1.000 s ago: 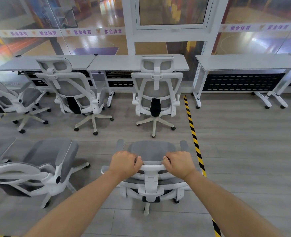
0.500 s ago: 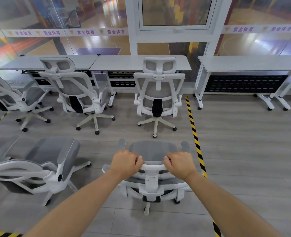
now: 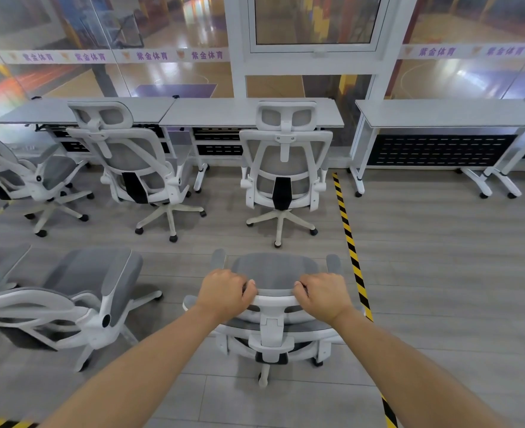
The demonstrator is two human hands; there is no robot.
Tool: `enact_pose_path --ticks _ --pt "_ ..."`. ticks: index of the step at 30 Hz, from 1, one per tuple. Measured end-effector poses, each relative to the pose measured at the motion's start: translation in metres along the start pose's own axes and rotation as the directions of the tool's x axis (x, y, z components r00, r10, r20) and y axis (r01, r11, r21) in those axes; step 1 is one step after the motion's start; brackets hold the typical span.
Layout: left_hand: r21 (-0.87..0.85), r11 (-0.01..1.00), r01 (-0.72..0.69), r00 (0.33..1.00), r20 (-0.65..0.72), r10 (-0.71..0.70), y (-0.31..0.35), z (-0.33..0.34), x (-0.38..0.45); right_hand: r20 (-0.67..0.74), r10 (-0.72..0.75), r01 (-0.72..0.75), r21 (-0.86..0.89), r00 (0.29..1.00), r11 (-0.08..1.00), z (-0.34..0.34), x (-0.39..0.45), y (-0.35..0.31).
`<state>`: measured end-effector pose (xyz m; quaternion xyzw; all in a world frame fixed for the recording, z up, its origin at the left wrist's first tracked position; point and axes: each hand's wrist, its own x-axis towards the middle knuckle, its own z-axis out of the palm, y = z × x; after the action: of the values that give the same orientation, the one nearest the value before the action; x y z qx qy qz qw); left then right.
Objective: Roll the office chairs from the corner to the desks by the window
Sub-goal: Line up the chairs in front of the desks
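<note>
Both hands, left hand [image 3: 224,293] and right hand [image 3: 323,295], have fingers curled gripping the top rail of the chair [image 3: 275,273], which sits dead ahead facing the window; free bench [image 3: 449,114] lies ahead-right, across the tape [image 3: 349,239], nearer the right hand.

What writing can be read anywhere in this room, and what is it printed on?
"紫金体育": purple characters, repeated along the pale frosted band on the left window glass.
"紫金体育": the same words on the pale frosted band on the right window glass; the repeats further right are blurred.
A small orange emblem beside each repeat: too small to read.
No lettering shows on the white mesh office chairs or the long grey desks.
</note>
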<state>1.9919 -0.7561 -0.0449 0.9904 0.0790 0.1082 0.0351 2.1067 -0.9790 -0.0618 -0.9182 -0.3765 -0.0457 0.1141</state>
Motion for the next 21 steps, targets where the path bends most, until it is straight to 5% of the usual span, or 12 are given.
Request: enact_pose_path --ticks 21 --pt "-0.019 0.999 0.036 0.998 0.061 -0.035 0.007 0.001 -0.001 0.03 0.009 -0.01 0.033 1.0 0.999 -0.009 -0.004 0.001"
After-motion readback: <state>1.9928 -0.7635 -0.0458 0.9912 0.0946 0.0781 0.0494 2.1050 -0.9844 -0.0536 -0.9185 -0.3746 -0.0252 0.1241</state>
